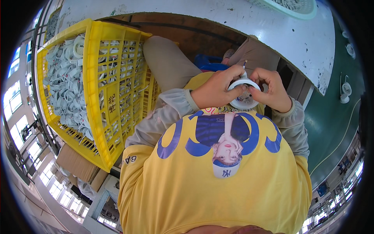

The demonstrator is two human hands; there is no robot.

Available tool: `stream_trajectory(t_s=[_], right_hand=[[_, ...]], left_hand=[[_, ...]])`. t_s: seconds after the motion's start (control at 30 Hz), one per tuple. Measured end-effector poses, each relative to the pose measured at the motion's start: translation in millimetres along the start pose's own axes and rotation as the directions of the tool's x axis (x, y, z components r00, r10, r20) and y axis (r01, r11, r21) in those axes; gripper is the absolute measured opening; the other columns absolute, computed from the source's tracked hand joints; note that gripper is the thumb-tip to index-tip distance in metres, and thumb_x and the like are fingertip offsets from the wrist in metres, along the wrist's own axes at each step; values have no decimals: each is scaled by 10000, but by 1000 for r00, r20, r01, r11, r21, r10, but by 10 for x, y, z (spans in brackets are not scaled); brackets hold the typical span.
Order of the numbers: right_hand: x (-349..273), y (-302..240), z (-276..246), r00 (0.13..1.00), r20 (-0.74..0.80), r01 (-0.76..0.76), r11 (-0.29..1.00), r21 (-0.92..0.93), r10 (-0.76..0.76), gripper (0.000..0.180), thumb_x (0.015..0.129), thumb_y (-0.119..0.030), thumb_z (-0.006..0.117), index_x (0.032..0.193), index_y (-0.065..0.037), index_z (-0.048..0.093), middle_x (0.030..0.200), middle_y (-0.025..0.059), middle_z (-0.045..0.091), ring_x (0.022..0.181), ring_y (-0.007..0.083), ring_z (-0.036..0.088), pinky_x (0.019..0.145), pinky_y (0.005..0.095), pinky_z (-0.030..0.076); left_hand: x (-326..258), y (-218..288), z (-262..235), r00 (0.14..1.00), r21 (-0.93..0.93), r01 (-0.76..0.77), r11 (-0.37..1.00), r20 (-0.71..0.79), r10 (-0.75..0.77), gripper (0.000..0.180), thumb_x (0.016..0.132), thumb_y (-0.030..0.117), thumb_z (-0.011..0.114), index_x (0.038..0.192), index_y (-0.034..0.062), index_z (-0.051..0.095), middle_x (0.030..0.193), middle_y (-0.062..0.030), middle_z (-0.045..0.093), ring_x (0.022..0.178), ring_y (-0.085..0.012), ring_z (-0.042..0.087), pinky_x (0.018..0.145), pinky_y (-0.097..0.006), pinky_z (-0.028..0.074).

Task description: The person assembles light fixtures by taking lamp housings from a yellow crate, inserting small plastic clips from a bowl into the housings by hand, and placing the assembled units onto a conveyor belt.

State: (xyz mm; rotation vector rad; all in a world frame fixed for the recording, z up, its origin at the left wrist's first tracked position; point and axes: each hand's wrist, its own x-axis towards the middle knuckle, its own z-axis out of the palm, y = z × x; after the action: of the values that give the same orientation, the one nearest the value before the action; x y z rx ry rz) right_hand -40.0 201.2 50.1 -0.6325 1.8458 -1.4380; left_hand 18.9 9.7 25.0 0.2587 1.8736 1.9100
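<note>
Close to my chest, a round white plastic housing is held between both hands, its open ring side facing up. A short stem with thin wire ends sticks out at its far side. My left hand is closed round the left side, the thumb lying over the rim into the opening. From the right, my right hand pinches at the rim, thumb and bent forefinger near the inside. Small parts inside the ring are partly covered by the thumbs and too small to make out.
At my left stands a yellow slatted crate full of similar white parts, above a cardboard box. A worn white worktop curves ahead, bearing a pale green basket. White pieces lie on the green surface at right.
</note>
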Motion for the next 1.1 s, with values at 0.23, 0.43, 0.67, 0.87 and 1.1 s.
stream_trajectory(t_s=[0.23, 0.43, 0.67, 0.87, 1.1], right_hand=[[0, -4, 38, 999, -32, 10, 1000, -27, -11, 108, 727, -80, 617, 735, -10, 536, 597, -16, 511, 540, 17, 424, 466, 180, 337], [36, -26, -1, 1000, -3, 1, 994, -108, -1, 104, 717, -70, 592, 759, 14, 548, 607, 14, 509, 563, 46, 434, 499, 210, 361], [40, 10, 22, 999, 43, 16, 1000, 5, -16, 141, 737, -65, 542, 821, 48, 552, 631, 33, 498, 584, 65, 420, 521, 223, 361], [52, 15, 23, 996, 89, -10, 1000, 1, 10, 125, 763, -77, 540, 792, 44, 546, 600, 49, 469, 557, 70, 386, 491, 244, 332], [62, 7, 59, 994, 104, -17, 1000, -20, 19, 136, 773, -99, 549, 742, 32, 527, 559, 50, 429, 528, 70, 355, 466, 250, 303]], left_hand=[[-17, -24, 0, 1000, 22, -10, 1000, 8, 10, 224, 829, 64, 543, 1026, 14, 448, 893, -59, 502, 835, -88, 489, 719, -254, 415], [2, -73, 12, 999, 43, -23, 999, -26, 24, 238, 825, 66, 553, 1029, 7, 445, 892, -58, 510, 829, -86, 492, 716, -248, 421], [-23, -53, -13, 997, -84, 70, 994, -6, -71, 255, 835, 117, 570, 1022, 1, 441, 903, -66, 520, 841, -81, 503, 716, -236, 431], [-2, -61, -75, 991, 147, -130, 981, 0, 131, 259, 919, 274, 442, 940, 17, 438, 783, -64, 450, 699, -92, 416, 629, -255, 389], [-26, -18, -60, 993, 90, -109, 990, -35, 113, 268, 928, 272, 412, 864, 16, 456, 704, -43, 385, 654, -97, 355, 580, -255, 345]])
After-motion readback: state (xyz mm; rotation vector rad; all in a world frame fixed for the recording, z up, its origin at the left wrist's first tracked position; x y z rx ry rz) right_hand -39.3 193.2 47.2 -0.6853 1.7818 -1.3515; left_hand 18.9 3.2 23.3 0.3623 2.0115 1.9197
